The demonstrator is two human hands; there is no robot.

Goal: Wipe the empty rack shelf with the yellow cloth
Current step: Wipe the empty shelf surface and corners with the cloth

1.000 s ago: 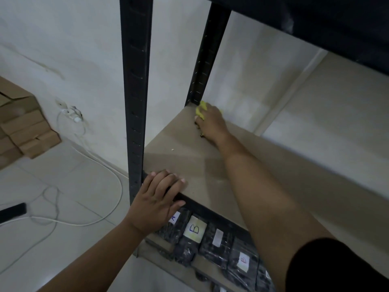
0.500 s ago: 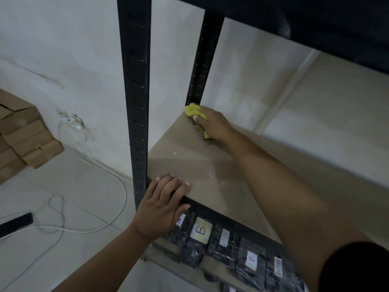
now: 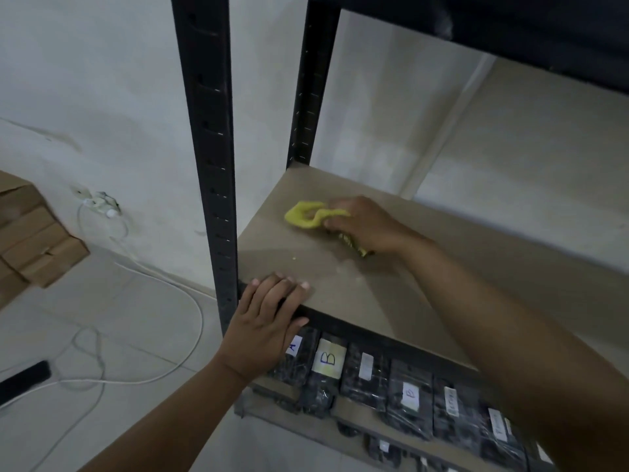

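Note:
The empty rack shelf [image 3: 391,287] is a bare brown board in a black metal frame. My right hand [image 3: 366,223] presses the yellow cloth [image 3: 308,215] flat on the board, left of middle. Part of the cloth sticks out past my fingers to the left and a bit shows under my palm. My left hand [image 3: 267,323] rests on the shelf's front left corner, fingers on top and thumb over the black front rail. A few pale crumbs lie on the board between my hands.
Black uprights [image 3: 207,158] stand at the front left and back left [image 3: 313,83]. The lower shelf holds several wrapped black packs [image 3: 367,373] with labels. White cables [image 3: 143,335] trail over the floor from a wall socket; cardboard boxes [image 3: 30,240] lie at far left.
My right hand has drawn the cloth from the back left corner toward the front, across the board. My left hand has stayed on the front corner.

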